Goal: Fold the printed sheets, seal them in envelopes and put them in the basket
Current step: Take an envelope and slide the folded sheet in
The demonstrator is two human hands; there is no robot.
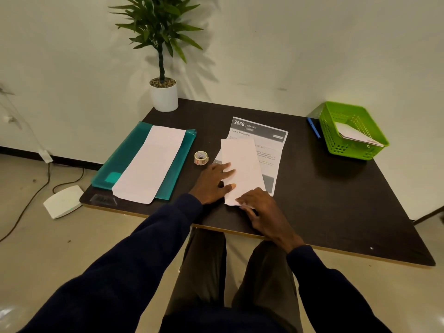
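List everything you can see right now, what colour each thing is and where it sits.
table: 1, dark brown, against the wall
plant: 1, green, in a white pot, far left table corner
folder: 1, teal, left on the table
envelope: 1 visible, white, on the folder
sticker roll: 1, whitish, between folder and sheets
printed sheet: 1, white with grey print, table middle
folded sheet: 1, white, on the printed sheet
basket: 1, green, far right on the table
basket envelopes: count unclear, white, inside the basket
pen: 1, blue, left of the basket
box: 1, white, on the floor at left
left hand: flat on the folded sheet
right hand: on its near end
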